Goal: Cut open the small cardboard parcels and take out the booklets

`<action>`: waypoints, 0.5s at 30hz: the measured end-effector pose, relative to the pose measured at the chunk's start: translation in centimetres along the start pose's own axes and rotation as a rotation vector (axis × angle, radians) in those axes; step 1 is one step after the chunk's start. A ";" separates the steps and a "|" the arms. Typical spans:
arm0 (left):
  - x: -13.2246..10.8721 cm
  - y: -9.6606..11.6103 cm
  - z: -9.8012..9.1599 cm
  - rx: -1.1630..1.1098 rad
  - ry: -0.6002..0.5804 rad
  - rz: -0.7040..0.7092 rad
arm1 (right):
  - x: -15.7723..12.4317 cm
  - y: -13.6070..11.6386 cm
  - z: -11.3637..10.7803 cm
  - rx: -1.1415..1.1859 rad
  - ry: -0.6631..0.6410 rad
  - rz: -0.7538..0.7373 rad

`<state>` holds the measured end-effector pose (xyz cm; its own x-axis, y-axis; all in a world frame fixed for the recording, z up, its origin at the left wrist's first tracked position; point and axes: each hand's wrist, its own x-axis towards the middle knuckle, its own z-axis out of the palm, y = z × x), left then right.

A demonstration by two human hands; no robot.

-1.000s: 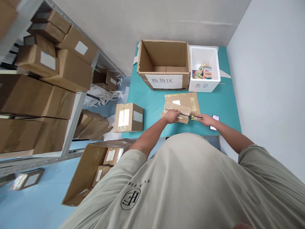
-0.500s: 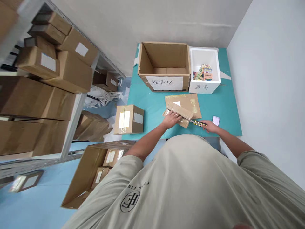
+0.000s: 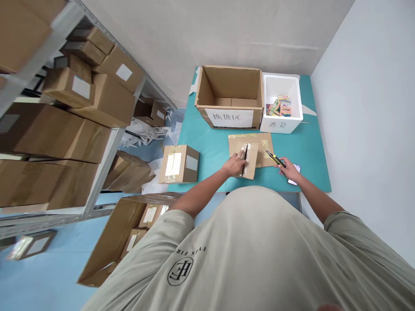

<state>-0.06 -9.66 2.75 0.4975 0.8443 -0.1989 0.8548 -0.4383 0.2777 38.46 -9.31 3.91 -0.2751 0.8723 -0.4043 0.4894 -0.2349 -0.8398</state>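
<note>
Gap on the teal table point(image 3: 210, 151) between taped carton point(image 3: 179, 164) and left hand point(image 3: 235, 165); phone point(image 3: 296, 168), seemingly just beside right hand point(image 3: 288, 169); open carton point(image 3: 228, 117) and foam box point(image 3: 281, 126) block the far side.

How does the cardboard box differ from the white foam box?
The cardboard box is brown and larger; the foam box is white and smaller. The cardboard box bears a paper sign, the foam box bare writing. Colourful packs lie in the foam box, not the cardboard box. Both stand open-topped on a teal mat.

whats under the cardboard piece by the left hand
The cardboard piece under the left hand lies on a flattened, taped cardboard sheet, its near end jutting past onto the teal table top. The sheet directly beneath it is covered and cannot be seen.
</note>
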 end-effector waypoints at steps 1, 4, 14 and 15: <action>0.0 0.2 0.2 -0.022 0.023 -0.004 | 0.3 -0.1 0.3 -0.056 -0.004 -0.027; 0.0 0.7 1.1 -0.074 0.077 -0.055 | 1.1 -0.8 0.6 -0.308 0.009 -0.135; 1.1 0.7 2.4 -0.311 0.144 -0.552 | 3.8 -7.3 -1.1 -1.071 -0.098 -0.381; 1.1 0.7 2.2 -0.304 0.128 -0.563 | 4.1 -8.1 -0.9 -1.109 -0.122 -0.396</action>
<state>1.45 -9.70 0.66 -0.0516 0.9577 -0.2830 0.8903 0.1725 0.4214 34.12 -3.38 9.39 -0.6164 0.7401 -0.2691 0.7865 0.5951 -0.1651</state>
